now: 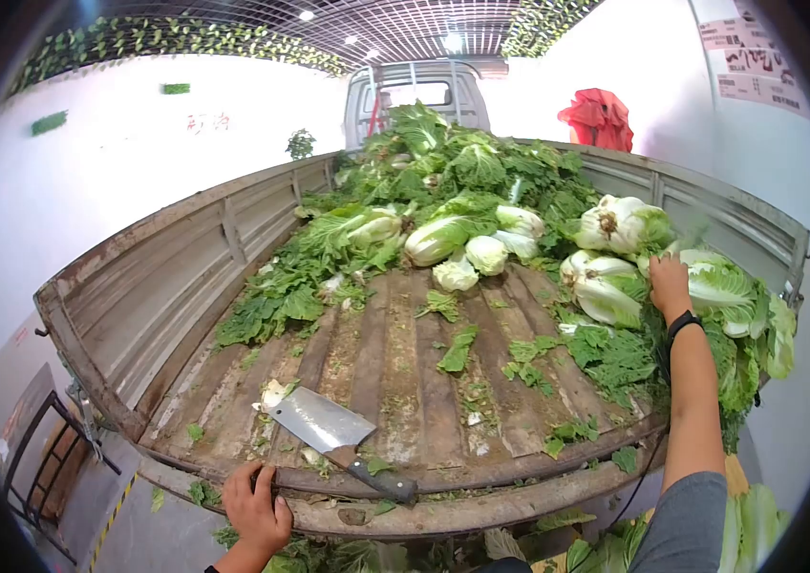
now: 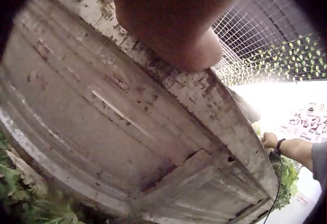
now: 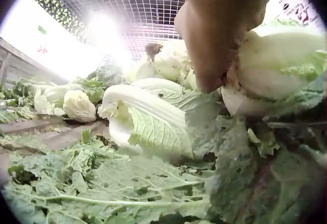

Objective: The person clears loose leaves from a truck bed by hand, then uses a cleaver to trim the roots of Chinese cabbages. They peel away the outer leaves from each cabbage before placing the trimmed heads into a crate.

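Note:
At the right side of the truck bed, my right hand (image 1: 670, 286) grips a napa cabbage (image 1: 718, 285) by its root end. The right wrist view has the fingers bent at the base of that pale cabbage (image 3: 281, 65), whose leafy end points away to the right. Another napa cabbage (image 1: 604, 288) lies just left of this hand. My left hand (image 1: 257, 506) rests on the bed's rear edge (image 1: 462, 506), fingers relaxed and holding nothing. Close by it, a cleaver (image 1: 321, 418) lies flat on the bed, its dark handle toward the edge.
Loose leaves and cabbages heap up toward the truck cab (image 1: 415, 95). Trimmed cabbages (image 1: 438, 241) sit mid-bed. Metal side walls (image 1: 185, 277) border the bed. Torn leaves (image 1: 458, 349) are scattered over the ribbed floor. More cabbages (image 1: 754, 520) lie below the rear edge at right.

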A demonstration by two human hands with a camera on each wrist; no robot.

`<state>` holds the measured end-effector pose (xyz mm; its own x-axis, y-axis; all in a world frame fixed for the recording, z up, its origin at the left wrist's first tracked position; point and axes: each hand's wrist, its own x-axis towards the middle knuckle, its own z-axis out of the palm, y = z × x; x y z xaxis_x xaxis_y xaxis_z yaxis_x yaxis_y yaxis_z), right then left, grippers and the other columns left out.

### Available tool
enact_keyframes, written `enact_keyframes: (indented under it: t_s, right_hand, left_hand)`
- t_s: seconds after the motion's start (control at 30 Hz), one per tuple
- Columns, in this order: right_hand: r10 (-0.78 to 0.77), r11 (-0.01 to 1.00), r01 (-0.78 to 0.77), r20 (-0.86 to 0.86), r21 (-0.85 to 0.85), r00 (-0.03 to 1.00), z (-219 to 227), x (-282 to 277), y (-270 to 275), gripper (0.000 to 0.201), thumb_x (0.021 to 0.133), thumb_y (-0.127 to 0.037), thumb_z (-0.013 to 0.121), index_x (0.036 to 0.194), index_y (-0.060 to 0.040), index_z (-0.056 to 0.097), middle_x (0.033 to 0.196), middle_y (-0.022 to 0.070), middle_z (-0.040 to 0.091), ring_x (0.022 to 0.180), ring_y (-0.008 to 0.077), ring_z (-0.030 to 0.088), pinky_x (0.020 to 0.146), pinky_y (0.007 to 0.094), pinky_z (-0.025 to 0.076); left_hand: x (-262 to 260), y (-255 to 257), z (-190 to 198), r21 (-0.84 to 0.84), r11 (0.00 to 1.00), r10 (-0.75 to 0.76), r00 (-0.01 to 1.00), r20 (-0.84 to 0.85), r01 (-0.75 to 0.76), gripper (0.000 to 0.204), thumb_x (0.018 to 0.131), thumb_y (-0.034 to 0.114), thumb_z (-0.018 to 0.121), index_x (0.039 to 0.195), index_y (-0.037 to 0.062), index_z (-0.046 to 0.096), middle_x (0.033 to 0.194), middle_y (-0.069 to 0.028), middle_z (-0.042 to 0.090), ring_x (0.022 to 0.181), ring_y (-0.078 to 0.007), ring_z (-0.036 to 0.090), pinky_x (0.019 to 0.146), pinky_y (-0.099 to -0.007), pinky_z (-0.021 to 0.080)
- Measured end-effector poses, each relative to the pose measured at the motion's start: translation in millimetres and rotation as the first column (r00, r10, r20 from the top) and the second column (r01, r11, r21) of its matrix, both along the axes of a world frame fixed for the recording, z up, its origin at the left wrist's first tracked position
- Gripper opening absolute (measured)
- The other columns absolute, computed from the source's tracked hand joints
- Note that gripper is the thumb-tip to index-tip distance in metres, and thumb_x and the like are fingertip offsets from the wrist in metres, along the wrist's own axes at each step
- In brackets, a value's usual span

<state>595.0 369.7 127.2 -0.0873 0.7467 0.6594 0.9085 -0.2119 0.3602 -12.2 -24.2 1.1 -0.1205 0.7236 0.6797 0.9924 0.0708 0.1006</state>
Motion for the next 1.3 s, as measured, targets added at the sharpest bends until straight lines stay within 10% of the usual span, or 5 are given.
enact_keyframes:
  t_s: [0.23,0.5,0.93,1.03,1.3]
  right_hand:
    - [-0.010,0.994,0.010,0.004,0.108,1.000,6,47,-23,0.046,0.075,-0.011,0.069,0.118,-0.0047,0.053,0.089,0.0132,0.063,0.069,0.0311,0.064,0.059,0.0429,0.054]
    - [0.312,0.950,-0.296,-0.281,0.097,0.908,7,66,-109,0.023,0.083,-0.013,0.055,0.102,-0.0012,0.061,0.102,0.0229,0.064,0.093,0.0408,0.061,0.080,0.0491,0.049]
    - [0.715,0.546,-0.801,-0.361,-0.248,0.599,-73,-174,-256,0.017,0.083,-0.019,0.055,0.085,-0.0053,0.066,0.080,0.0153,0.066,0.073,0.0360,0.064,0.073,0.0467,0.051]
    - [0.856,0.418,-0.908,-0.329,-0.012,0.398,-74,-189,-237,0.016,0.082,-0.017,0.056,0.087,-0.0070,0.068,0.077,0.0143,0.066,0.075,0.0360,0.065,0.072,0.0463,0.051]
    - [0.532,0.725,-0.660,-0.452,-0.194,0.717,-42,-175,-178,0.015,0.077,-0.016,0.059,0.086,-0.0094,0.069,0.080,0.0154,0.068,0.078,0.0368,0.066,0.074,0.0459,0.051]
  left_hand:
    - [-1,-2,-1,-0.019,1.000,-0.010,1.000,-0.009,0.010,0.050,0.073,0.026,0.051,0.118,0.0025,0.055,0.119,-0.0211,0.050,0.110,-0.0408,0.047,0.094,-0.0492,0.035]
    - [-5,-4,-7,0.006,0.999,-0.045,0.997,-0.065,0.046,0.047,0.080,0.023,0.051,0.121,0.0023,0.053,0.123,-0.0194,0.049,0.114,-0.0402,0.045,0.096,-0.0505,0.035]
    - [-5,-7,-11,0.042,0.998,-0.038,0.999,-0.037,0.039,0.046,0.078,0.021,0.056,0.121,0.0027,0.054,0.123,-0.0186,0.050,0.116,-0.0385,0.046,0.097,-0.0493,0.035]
    - [-3,-9,-11,0.044,0.998,-0.042,0.999,-0.029,0.044,0.047,0.079,0.021,0.056,0.122,0.0031,0.054,0.125,-0.0186,0.050,0.117,-0.0383,0.045,0.098,-0.0491,0.035]
    - [-4,-9,-14,0.041,0.999,-0.029,0.999,-0.029,0.030,0.049,0.078,0.022,0.055,0.123,0.0030,0.053,0.127,-0.0188,0.049,0.120,-0.0383,0.044,0.100,-0.0497,0.033]
